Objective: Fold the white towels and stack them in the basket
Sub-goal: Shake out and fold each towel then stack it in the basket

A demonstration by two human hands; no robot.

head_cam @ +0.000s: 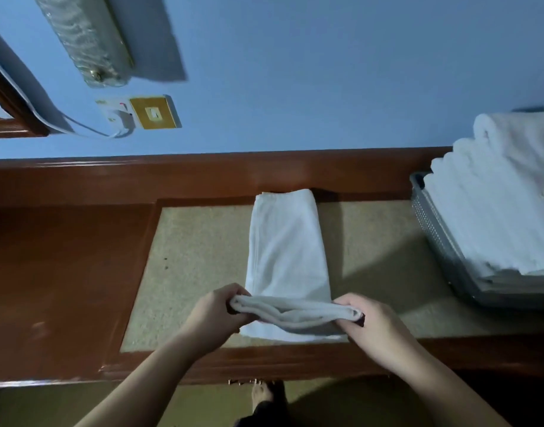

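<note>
Pinching the near end of the white towel (pixel 287 257) at centre frame, both hands (pixel 217 309) (pixel 367 318) faced its long axis running away up-frame, the basket (pixel 430 223) at right.

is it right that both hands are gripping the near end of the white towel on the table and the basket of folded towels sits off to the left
Not quite. Both the left hand and right hand do grip the near end of the white towel, but the head view shows the basket of folded towels on the right.
</note>
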